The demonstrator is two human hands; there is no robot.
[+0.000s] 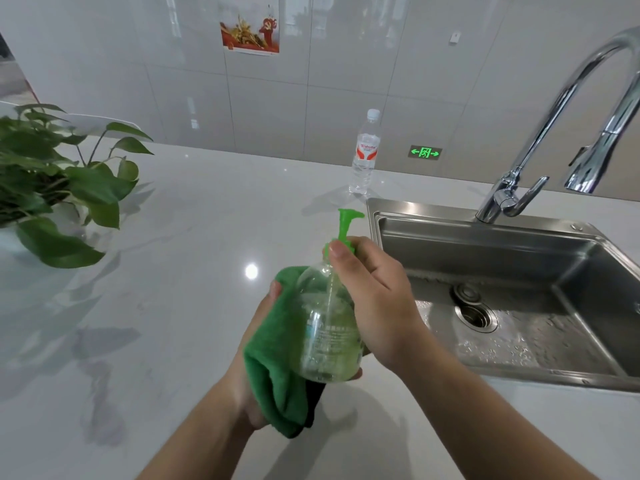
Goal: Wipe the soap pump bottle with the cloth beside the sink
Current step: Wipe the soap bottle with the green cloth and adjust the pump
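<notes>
A clear soap pump bottle [325, 327] with a green pump head is held up above the white counter, just left of the sink. My right hand [375, 299] grips it by the neck and right side, thumb across the green collar. A green cloth [277, 362] wraps the bottle's left side and underside, pressed there by my left hand [254, 368], whose fingertips show under the bottle's base. Most of my left palm is hidden by the cloth.
A steel sink [502, 299] with wet basin and a tall chrome faucet [554, 133] lies to the right. A water bottle [365, 154] stands at the back of the counter [173, 271]. A leafy potted plant [52, 188] sits at the far left.
</notes>
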